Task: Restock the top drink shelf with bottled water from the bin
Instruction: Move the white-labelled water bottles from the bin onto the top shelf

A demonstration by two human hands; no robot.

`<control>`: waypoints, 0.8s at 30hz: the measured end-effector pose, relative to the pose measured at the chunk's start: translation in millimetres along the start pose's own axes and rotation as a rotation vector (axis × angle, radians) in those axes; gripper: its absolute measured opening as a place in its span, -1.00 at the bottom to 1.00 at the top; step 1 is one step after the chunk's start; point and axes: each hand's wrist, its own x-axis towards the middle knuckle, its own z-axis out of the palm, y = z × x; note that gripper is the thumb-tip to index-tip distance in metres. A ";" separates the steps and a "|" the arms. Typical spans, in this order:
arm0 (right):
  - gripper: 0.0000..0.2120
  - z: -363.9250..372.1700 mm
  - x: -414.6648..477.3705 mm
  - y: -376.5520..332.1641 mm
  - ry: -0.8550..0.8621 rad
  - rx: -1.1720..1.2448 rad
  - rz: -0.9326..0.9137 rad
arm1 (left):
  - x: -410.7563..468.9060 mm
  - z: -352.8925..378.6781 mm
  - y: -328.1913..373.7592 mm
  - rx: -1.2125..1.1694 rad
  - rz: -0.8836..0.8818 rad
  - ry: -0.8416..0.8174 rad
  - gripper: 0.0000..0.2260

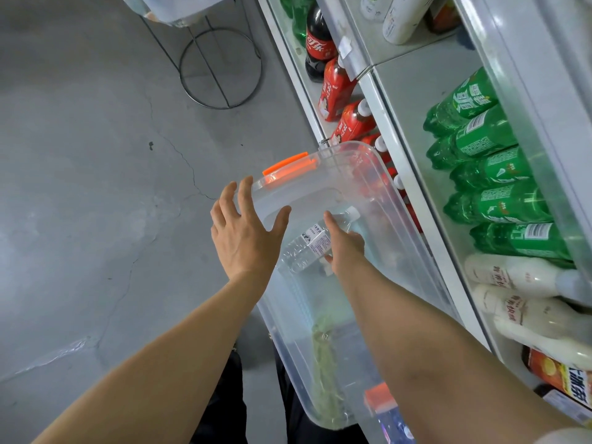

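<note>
Bottle (pixel 315 241) lying in the bin (pixel 368 152) at frame centre is gripped at its labelled middle by the right hand (pixel 347 248), left hand (pixel 246 232) spread open near the rim; likely slippery, thin-walled.

Right hand (pixel 344 248): fingers partly hidden behind water bottle (pixel 315 243). Bottle label print too small to read. Bin (pixel 288 315): near end at 6 o'clock cut by bottom edge, partly behind right forearm. Red bottles (pixel 378 177) at 1 o'clock blurred through bin wall. Wire stand (pixel 221 68) at 11 o'clock: top cut off. Blue object (pixel 394 424) at 6 o'clock blurred, cannot tell what.
</note>
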 end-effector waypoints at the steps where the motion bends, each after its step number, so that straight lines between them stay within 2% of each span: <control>1: -0.34 0.7 -1.4 -2.4 0.019 -0.040 -0.002 | 0.2 -0.2 0.2 0.001 0.001 -0.002 -0.34; 3: -0.31 0.0 -3.7 -5.3 0.030 -0.067 0.011 | 0.5 -0.4 0.3 0.001 0.001 -0.004 -0.34; 9: -0.52 -16.8 -13.4 -4.4 -0.086 0.113 0.075 | 0.8 -1.2 -0.9 -0.010 0.011 -0.011 -0.33; 12: -0.62 -29.8 -22.9 10.0 -0.112 0.096 -0.022 | 0.6 -2.2 -1.7 -0.020 0.016 -0.035 -0.33; 15: -0.69 -40.2 -45.0 24.1 -0.102 0.236 -0.100 | 0.7 -4.7 -3.4 -0.031 0.031 -0.061 -0.32; 19: -0.59 -61.5 -85.6 34.0 -0.099 0.380 -0.195 | -0.5 -14.3 -9.8 -0.081 0.101 -0.129 -0.26; 24: -0.62 -97.4 -153.7 49.1 -0.056 0.498 -0.316 | -14.8 -50.8 -18.8 -0.124 0.248 -0.211 -0.21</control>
